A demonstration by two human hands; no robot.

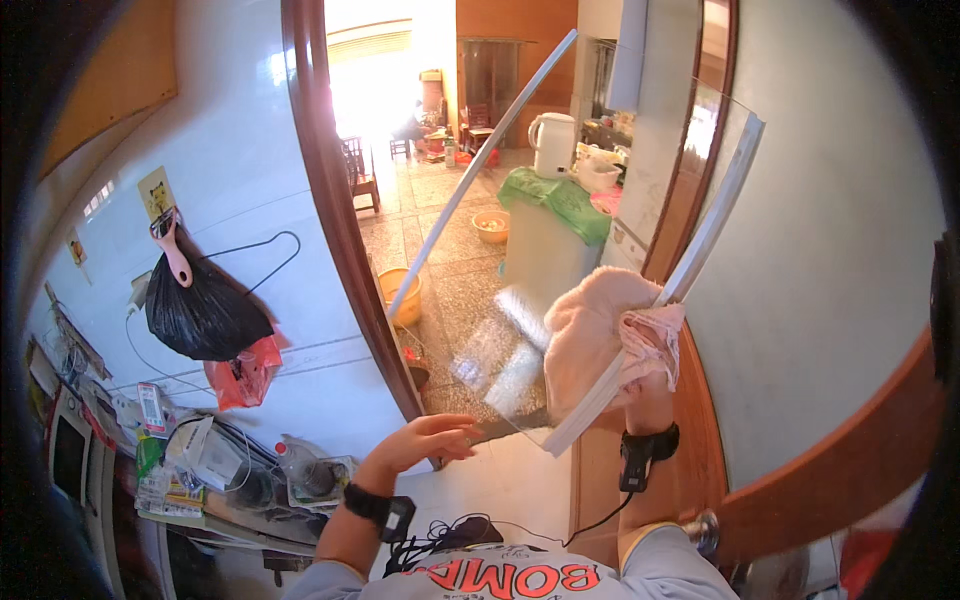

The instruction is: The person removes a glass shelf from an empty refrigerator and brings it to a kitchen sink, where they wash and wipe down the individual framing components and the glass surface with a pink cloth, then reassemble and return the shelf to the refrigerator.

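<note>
A clear glass panel (480,166) with pale strips along two opposite edges is held up at a slant before me. My right hand (646,397) grips its right edge strip (716,206) through a fluffy pink cloth (589,330), which hides most of my fingers. Part of the cloth spreads over the pane and part wraps around the strip. My left hand (427,441) is empty, fingers apart, just left of the panel's lower corner. Light reflections lie across the lower pane.
A dark wooden door frame (360,225) borders the doorway on the left; a wooden door (832,450) is at right. Beyond are a green-covered cabinet (559,199), a white kettle (553,144) and basins (491,225). A cluttered shelf (240,529) and a hanging black bag (199,311) are at left.
</note>
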